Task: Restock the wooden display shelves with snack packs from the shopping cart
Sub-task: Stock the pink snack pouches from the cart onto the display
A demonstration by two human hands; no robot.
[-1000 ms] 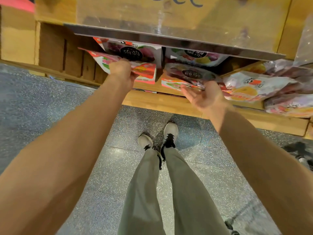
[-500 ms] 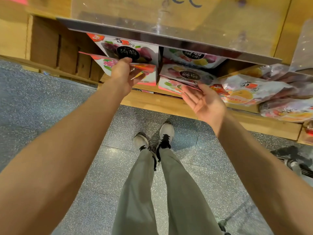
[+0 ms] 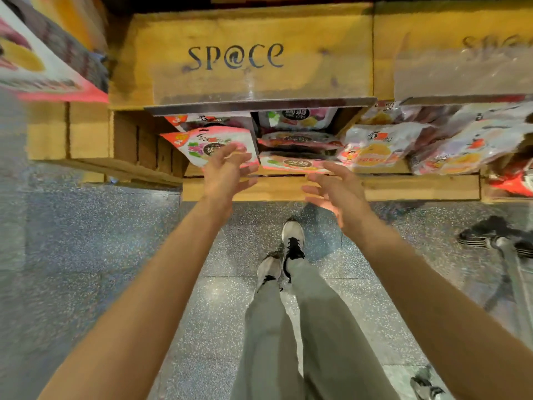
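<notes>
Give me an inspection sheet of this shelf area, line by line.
Surface: wooden shelf, front lip bare.
Job's things: grape snack pack tilted at left; stacked packs beside it; orange packs further right.
Clutter: nothing seen.
Hands: left hand open, fingers at the grape pack's lower corner, no grip; right hand open, palm up, empty.
Cables: nothing seen.
Surroundings: speckled floor; crate front lettered above; cart wheel at right.

Speckled grey terrazzo floor [image 3: 86,255] under warm light; wooden crate [image 3: 253,53] stencilled "SP@CE".
</notes>
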